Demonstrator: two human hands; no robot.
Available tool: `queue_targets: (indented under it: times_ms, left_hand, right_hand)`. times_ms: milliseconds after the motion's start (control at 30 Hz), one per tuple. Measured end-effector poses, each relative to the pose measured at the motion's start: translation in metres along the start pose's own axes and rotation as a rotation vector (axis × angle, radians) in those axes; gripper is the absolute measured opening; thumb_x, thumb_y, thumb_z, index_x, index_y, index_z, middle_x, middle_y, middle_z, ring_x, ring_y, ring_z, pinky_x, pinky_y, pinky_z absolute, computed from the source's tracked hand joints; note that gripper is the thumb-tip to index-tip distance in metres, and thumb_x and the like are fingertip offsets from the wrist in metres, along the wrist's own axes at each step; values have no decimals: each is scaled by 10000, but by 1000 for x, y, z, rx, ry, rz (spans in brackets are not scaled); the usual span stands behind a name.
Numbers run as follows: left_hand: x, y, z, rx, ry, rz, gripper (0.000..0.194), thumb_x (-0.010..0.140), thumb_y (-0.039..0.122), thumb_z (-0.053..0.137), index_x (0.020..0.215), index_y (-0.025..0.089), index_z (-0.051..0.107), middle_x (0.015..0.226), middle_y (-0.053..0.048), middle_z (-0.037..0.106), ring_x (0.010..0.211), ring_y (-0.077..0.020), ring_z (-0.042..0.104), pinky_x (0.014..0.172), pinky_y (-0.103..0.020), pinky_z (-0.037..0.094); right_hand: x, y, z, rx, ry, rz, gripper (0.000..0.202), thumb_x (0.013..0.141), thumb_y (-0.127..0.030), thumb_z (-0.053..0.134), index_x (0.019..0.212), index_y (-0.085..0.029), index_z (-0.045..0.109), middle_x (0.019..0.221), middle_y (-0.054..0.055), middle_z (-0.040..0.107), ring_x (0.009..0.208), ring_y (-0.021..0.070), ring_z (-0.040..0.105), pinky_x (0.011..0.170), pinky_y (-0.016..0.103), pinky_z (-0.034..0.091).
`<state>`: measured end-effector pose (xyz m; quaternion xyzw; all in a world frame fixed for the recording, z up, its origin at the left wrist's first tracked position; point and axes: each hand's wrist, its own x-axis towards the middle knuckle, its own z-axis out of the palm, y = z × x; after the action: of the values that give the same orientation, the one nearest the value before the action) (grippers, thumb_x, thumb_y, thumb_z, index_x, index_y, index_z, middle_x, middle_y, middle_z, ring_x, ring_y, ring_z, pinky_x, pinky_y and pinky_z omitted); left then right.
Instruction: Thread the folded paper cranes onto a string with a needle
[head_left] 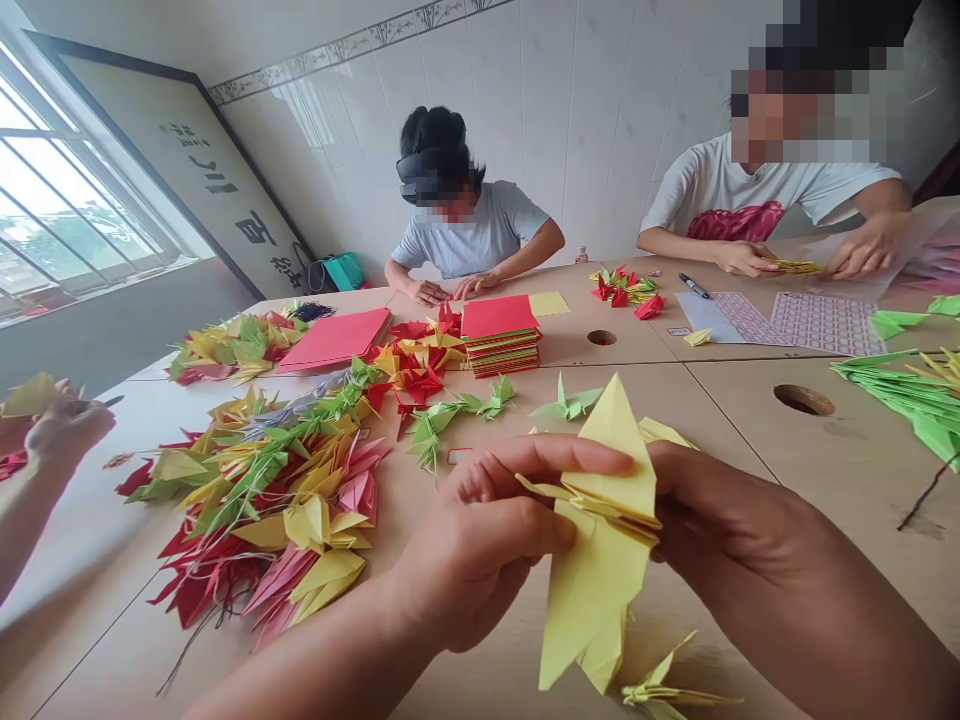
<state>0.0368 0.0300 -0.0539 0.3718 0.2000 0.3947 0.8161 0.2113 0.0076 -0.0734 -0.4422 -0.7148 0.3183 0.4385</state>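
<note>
Between my two hands is a yellow origami crane (pixel 596 590), its pointed wings spread up and down. My left hand (pixel 495 540) grips it from the left, the thumb pressed on the lower wing and the index finger lying across the upper one. On the right side my right hand (pixel 731 510) pinches its edge; most of those fingers are hidden behind the paper. Below the hands a folded yellow crane (pixel 660 690) lies on the table. Just beyond them sits a green paper crane (pixel 568 402).
To the left lies a heap of strung red, yellow and green cranes (pixel 300 500). Stacks of red paper (pixel 500 318) stand at the back. Two people sit opposite, and another person's hand (pixel 67 425) shows at far left. Green cranes (pixel 900 400) lie right, by a table hole (pixel 804 400).
</note>
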Motion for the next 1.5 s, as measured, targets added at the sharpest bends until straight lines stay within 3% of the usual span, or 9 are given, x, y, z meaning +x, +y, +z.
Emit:
queue_targets:
  times_ms: [200, 567, 700, 1067, 1300, 1500]
  left_hand:
    - [1, 1, 0, -35, 6, -34, 354, 627, 30, 584, 896, 173, 765, 798, -15, 746, 684, -111, 657, 665, -174, 513]
    - [2, 0, -1, -70, 19, -38, 359, 643, -11, 576, 912, 139, 760, 812, -14, 761, 709, -94, 678, 688, -140, 531]
    - [3, 1, -1, -73, 36, -59, 344, 642, -4, 585, 902, 139, 760, 793, -19, 755, 700, -96, 673, 668, -140, 528]
    - [3, 3, 0, -49, 82, -63, 318, 641, 26, 588, 867, 165, 762, 734, -22, 709, 643, -103, 631, 631, -161, 499]
    - [4, 3, 1, -44, 79, -40, 344, 649, 11, 543, 880, 163, 748, 743, -45, 725, 654, -134, 646, 635, -203, 509]
    - [4, 2, -1, -51, 141, -52, 351, 633, 8, 553, 890, 145, 749, 770, -36, 725, 657, -111, 637, 629, -176, 502]
  right_hand:
    - [1, 5, 0, 33, -24, -20, 105, 895, -233, 564, 921, -303, 637, 891, -14, 653, 812, 179, 634, 712, 300, 541]
    - [5, -3, -2, -154, 20, -157, 206, 918, -182, 523, 1001, -327, 643, 921, -37, 695, 711, 130, 635, 597, 222, 491]
    - [3, 4, -3, -181, 30, -198, 183, 930, -184, 510, 1007, -295, 632, 965, -16, 673, 811, 134, 636, 683, 220, 502]
    - [4, 2, -1, -244, 91, -195, 156, 903, -178, 545, 940, -314, 613, 797, -55, 655, 679, 131, 639, 578, 228, 484]
    - [3, 6, 0, -310, 129, -224, 118, 904, -185, 524, 837, -253, 594, 716, -22, 606, 590, 129, 599, 474, 224, 439]
    - [5, 4, 2, -391, 170, -314, 131, 904, -157, 515, 834, -231, 597, 739, -14, 604, 645, 104, 608, 555, 187, 464]
